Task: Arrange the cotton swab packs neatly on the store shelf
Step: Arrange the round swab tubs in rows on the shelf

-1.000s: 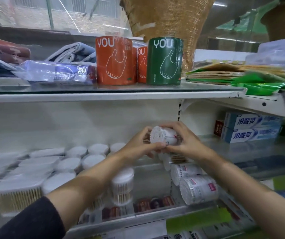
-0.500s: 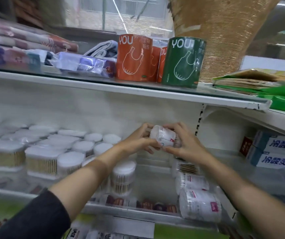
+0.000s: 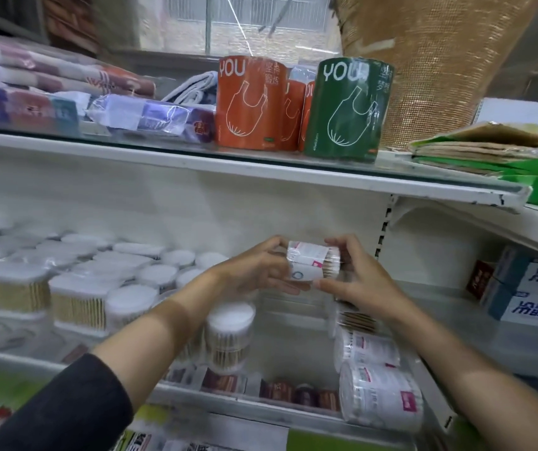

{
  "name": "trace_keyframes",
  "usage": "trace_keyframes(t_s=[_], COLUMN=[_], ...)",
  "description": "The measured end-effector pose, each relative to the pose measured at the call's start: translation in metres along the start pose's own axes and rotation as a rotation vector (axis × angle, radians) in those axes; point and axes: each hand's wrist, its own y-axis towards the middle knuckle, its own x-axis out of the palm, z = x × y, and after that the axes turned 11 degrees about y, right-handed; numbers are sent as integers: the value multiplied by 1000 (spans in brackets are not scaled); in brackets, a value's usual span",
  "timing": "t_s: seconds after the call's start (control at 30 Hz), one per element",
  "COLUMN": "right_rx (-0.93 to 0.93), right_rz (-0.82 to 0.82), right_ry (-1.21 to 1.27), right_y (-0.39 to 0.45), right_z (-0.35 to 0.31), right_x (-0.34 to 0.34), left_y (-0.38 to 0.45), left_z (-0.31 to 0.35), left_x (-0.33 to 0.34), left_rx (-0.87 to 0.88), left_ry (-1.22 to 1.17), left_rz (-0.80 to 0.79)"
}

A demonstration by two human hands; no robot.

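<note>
A round cotton swab pack [image 3: 310, 262] lies on its side in the air above the middle shelf, held at both ends. My left hand [image 3: 257, 271] grips its left end and my right hand [image 3: 355, 281] grips its right end. Below them an upright round pack [image 3: 230, 336] stands on the glass shelf [image 3: 293, 362]. Several round packs [image 3: 376, 395] lie on their sides in a row at the right. Many upright round and square packs [image 3: 78, 301] fill the shelf's left half.
The upper shelf [image 3: 261, 167] carries orange [image 3: 249, 102] and green [image 3: 347, 107] bag rolls, wrapped towels [image 3: 49, 79] and flat packets [image 3: 489, 148]. Blue and white boxes [image 3: 534, 288] sit on the shelf to the right. A shelf bracket [image 3: 386, 229] stands behind my right hand.
The pack has been turned in my hands so that its side faces me, and the view has shifted left and closer to the shelf. Both hands keep their hold.
</note>
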Motion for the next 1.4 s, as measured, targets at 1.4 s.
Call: trace_keyframes(t_s=[1.4], right_rx=[81], right_rz=[46], right_ry=[437], right_y=[-1], right_z=[-16], right_x=[11], left_y=[-9], left_z=[2], left_x=[-8], left_rx=[67], left_ry=[206], left_rz=[76])
